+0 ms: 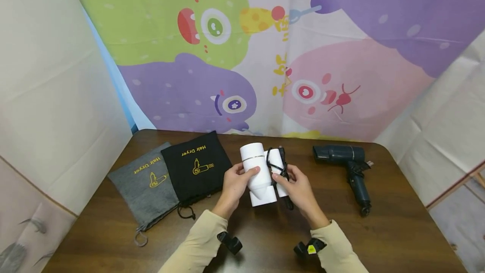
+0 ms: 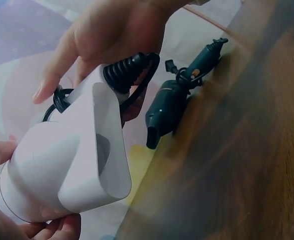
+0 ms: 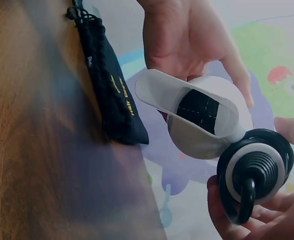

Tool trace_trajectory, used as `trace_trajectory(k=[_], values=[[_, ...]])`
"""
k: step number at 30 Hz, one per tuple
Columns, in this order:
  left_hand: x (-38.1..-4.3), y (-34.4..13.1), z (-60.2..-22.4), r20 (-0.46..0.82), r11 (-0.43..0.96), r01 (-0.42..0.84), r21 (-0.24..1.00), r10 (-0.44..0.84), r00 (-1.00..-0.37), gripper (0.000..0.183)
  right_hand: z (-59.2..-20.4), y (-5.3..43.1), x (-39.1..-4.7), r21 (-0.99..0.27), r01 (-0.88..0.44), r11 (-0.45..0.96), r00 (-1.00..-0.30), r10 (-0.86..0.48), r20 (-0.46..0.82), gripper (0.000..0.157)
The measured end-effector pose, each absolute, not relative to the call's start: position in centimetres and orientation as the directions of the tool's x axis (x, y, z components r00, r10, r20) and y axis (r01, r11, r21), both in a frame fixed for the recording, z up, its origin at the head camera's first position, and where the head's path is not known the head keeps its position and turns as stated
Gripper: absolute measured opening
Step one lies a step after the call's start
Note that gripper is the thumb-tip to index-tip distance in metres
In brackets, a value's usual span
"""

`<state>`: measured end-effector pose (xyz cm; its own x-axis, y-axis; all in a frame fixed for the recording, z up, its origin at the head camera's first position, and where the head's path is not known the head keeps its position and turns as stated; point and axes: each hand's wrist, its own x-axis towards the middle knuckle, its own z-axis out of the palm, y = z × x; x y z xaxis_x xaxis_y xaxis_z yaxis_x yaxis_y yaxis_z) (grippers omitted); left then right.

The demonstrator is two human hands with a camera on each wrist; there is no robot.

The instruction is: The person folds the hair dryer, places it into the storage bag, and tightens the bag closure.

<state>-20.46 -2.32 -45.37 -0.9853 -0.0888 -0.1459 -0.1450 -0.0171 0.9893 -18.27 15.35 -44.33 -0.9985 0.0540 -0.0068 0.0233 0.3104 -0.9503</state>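
Observation:
A white hair dryer (image 1: pixel 253 161) with a flat nozzle is held above the table between both hands. My left hand (image 1: pixel 235 184) grips its barrel, thumb on top. Around the handle, which is wrapped in a black cord (image 1: pixel 279 167), my right hand (image 1: pixel 299 186) curls its fingers, thumb pressing near the cord. In the left wrist view the nozzle (image 2: pixel 111 150) faces the camera, and the ribbed cord end (image 2: pixel 126 72) sticks out beside it. The right wrist view looks into the nozzle opening (image 3: pixel 199 110), where a dark grille shows inside.
A dark hair dryer (image 1: pixel 341 155) with its cord wrapped lies on the table (image 1: pixel 394 231) at the right. On the left, a black drawstring pouch (image 1: pixel 212 151) overlaps a grey one (image 1: pixel 132 188), both printed "Hair Dryer". A cartoon-patterned cloth (image 1: pixel 265 54) hangs behind the table.

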Motion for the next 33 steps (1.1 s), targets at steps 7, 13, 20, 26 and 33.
trace_trajectory(k=[7, 13, 20, 26, 33], values=[[-20.4, -2.5, -45.5, -0.161, -0.034, -0.159, 0.987, -0.090, -0.983, 0.059, -44.5, 15.8, -18.5, -0.935, 0.054, 0.350, -0.998, 0.037, -0.044, 0.050], [-20.5, -2.6, -45.4, -0.170, -0.056, -0.165, 0.985, -0.100, -0.980, 0.059, -44.7, 16.1, -18.5, -0.935, 0.072, 0.348, -0.997, 0.003, -0.076, 0.047], [-20.7, -2.6, -45.6, -0.204, -0.074, -0.197, 0.978, -0.111, -0.973, 0.060, -45.1, 16.2, -18.3, -0.957, 0.092, 0.277, -0.992, -0.063, -0.114, 0.043], [-20.7, -2.5, -45.6, -0.229, -0.031, -0.227, 0.973, -0.065, -0.971, 0.062, -45.3, 16.4, -18.3, -0.972, 0.101, 0.211, -0.993, -0.040, -0.112, 0.038], [-20.6, -2.6, -45.2, -0.225, 0.000, -0.225, 0.974, 0.026, -0.974, 0.062, -45.3, 16.6, -18.3, -0.987, 0.112, 0.116, -0.994, -0.008, -0.113, 0.034]])
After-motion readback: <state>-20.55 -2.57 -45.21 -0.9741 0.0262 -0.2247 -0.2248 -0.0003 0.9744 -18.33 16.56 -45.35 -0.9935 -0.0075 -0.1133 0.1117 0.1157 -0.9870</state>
